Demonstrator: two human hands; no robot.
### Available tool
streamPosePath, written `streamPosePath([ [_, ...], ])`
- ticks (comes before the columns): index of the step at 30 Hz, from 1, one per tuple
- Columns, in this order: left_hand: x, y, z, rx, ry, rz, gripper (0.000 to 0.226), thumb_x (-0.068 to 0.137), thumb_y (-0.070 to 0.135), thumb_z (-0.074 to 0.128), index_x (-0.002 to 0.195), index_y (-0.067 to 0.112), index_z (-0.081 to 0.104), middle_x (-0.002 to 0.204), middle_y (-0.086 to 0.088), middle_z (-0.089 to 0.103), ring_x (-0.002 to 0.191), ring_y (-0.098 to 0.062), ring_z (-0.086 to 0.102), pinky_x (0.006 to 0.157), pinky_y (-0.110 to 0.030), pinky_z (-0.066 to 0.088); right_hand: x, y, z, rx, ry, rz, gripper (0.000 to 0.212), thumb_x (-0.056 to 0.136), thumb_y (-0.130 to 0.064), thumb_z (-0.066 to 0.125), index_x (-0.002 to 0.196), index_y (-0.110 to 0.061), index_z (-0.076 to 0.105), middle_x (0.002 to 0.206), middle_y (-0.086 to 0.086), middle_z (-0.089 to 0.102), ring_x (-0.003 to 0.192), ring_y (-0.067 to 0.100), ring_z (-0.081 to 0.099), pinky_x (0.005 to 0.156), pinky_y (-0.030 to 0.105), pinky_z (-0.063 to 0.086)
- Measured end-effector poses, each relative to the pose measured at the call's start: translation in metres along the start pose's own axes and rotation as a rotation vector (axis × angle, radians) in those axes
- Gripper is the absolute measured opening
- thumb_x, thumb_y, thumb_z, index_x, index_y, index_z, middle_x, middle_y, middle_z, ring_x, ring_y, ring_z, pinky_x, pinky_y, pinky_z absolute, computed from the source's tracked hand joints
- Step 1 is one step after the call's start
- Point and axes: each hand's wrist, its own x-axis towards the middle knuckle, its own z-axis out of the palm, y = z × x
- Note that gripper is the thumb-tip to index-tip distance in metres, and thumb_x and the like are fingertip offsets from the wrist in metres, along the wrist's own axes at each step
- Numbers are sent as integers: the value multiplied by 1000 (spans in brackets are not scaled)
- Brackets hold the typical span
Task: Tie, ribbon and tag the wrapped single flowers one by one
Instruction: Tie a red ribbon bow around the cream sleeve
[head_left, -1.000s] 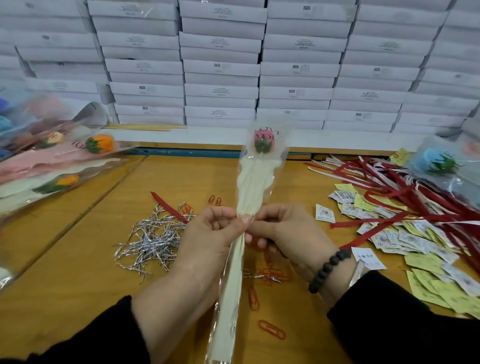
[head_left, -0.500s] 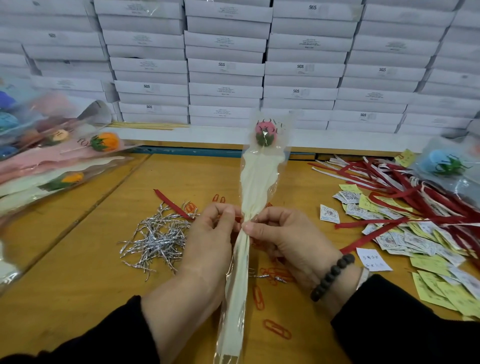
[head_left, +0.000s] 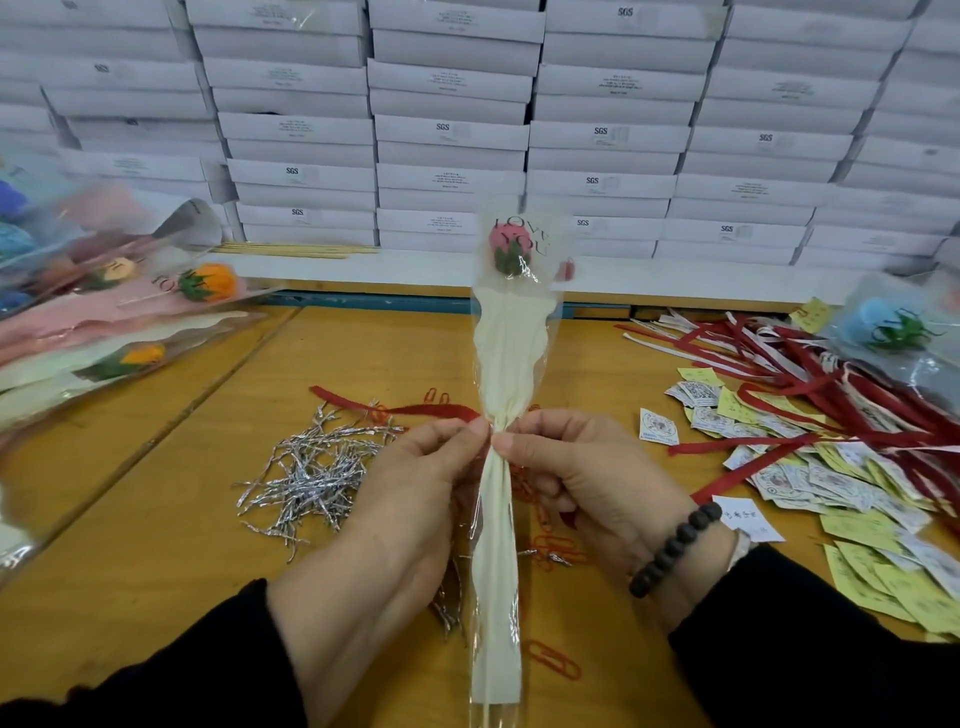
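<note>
Flower (head_left: 511, 249), pink with green sepals, stands upright in its clear sleeve (head_left: 506, 353) above the table (head_left: 156, 545), the cream liner gathered to a narrow neck where both hands meet. The left hand (head_left: 410, 499) and right hand (head_left: 587, 478) each pinch that neck from their own side, fingertips nearly touching; whether a tie is already round it cannot be told, since the fingers cover the spot.

The risk is judged to lie at the neck: if either pinch eases before the twist holds, the gathered film could spring open and the sleeve slide off centre. Pulling too hard might crease or tear the thin film (it looks flimsy).

Just left of the hands lies a heap of silver ties (head_left: 317, 467), loose on the wood, with red clips (head_left: 553, 660) scattered near the sleeve's foot. To the right are red ribbons (head_left: 810, 374) tangled over tags (head_left: 857, 493), yellow and white.

Containers: wrapped flowers (head_left: 130, 317) lie stacked at far left, another blue one (head_left: 883, 327) at far right, each in its own sleeve. White boxes (head_left: 452, 130) are stacked behind, all closed, contents unseen.
</note>
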Motion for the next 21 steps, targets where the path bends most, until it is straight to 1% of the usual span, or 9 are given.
streamPosePath([
  [2, 0, -1, -1, -8, 30, 30, 5, 71, 13, 67, 72, 8, 65, 69, -13, 65, 57, -18, 58, 52, -25, 51, 1, 1, 0, -4, 2, -1, 9, 80, -7, 67, 74, -2, 63, 42, -4, 47, 32, 1, 34, 33, 10, 29],
  [3, -1, -1, -2, -7, 45, 43, 5, 74, 10, 66, 70, 9, 64, 64, -10, 66, 54, -16, 57, 49, -21, 50, 1, 1, 1, -3, 6, -3, 9, 81, -7, 66, 74, -3, 61, 40, -5, 47, 31, 1, 33, 32, 10, 28],
  [5, -2, -1, -1, 2, 64, 69, 13, 80, 5, 64, 69, 9, 62, 58, -7, 64, 50, -15, 54, 45, -18, 47, 2, 2, 1, 4, 21, -17, 10, 82, -5, 64, 77, -4, 56, 38, -6, 48, 30, 2, 31, 31, 11, 25],
  [8, -3, 0, 0, 51, 73, 115, 20, 82, 2, 62, 65, 11, 58, 59, -8, 62, 52, -15, 50, 46, -17, 43, 3, 3, -1, 3, 56, -39, 13, 81, -3, 66, 79, -5, 53, 43, -3, 51, 30, 2, 31, 30, 12, 26],
  [10, -4, 1, 1, 105, 78, 149, 19, 82, 2, 63, 66, 12, 57, 62, -9, 61, 51, -13, 49, 45, -16, 41, 3, 3, -2, -11, 55, -44, 13, 81, -3, 66, 79, -6, 53, 45, -3, 53, 29, 2, 32, 30, 12, 27],
  [14, -5, 4, 1, 216, 54, 269, 18, 80, 2, 66, 67, 12, 59, 59, -3, 58, 45, -3, 49, 44, -12, 40, 3, 5, -3, -124, 20, -12, 10, 84, -9, 65, 84, -4, 56, 38, -7, 47, 30, 2, 35, 31, 12, 29],
  [16, -5, 6, 1, 257, 27, 305, 18, 79, 1, 67, 67, 13, 60, 61, -3, 59, 49, -5, 50, 46, -14, 42, 3, 7, -2, -161, -2, -2, 9, 85, -10, 63, 85, -4, 56, 40, -6, 45, 31, 2, 36, 32, 12, 29],
  [19, -4, 8, -1, 328, -12, 329, 20, 78, 0, 68, 68, 16, 62, 73, -17, 66, 58, -16, 54, 51, -22, 47, 3, 7, 1, -256, -28, 4, 9, 88, -13, 60, 87, -5, 57, 42, -3, 44, 33, 4, 35, 34, 13, 28],
  [21, -2, 9, -3, 416, -34, 365, 19, 78, 0, 68, 69, 16, 62, 76, -16, 68, 62, -19, 57, 54, -24, 48, 3, 8, 1, -319, -32, 13, 14, 91, -16, 57, 91, -2, 59, 44, -2, 45, 36, 6, 35, 37, 14, 28],
])
